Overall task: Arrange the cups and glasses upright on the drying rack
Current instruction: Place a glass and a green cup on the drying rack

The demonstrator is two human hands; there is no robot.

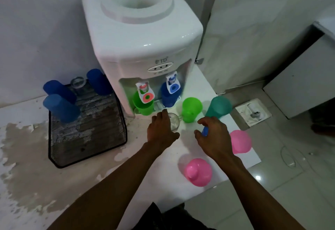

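Observation:
A black mesh drying rack (87, 150) lies on the counter at the left. Three blue cups (61, 108) stand along its far side with their closed ends toward me, and a clear glass (78, 83) stands between them. My left hand (160, 131) is spread beside a clear glass mug (175, 122) in front of the dispenser; its grip is not closed. My right hand (213, 136) curls over a small blue cup (205, 131). Around it stand a green cup (191, 110), a teal cup (219, 107) and two pink cups (198, 172).
A white water dispenser (143, 35) stands at the back, with a green cup (142, 105) under its red tap and a blue cup (168, 97) under its blue tap. The counter's right edge (253, 157) drops to a tiled floor. Peeled patches mark the counter at the left.

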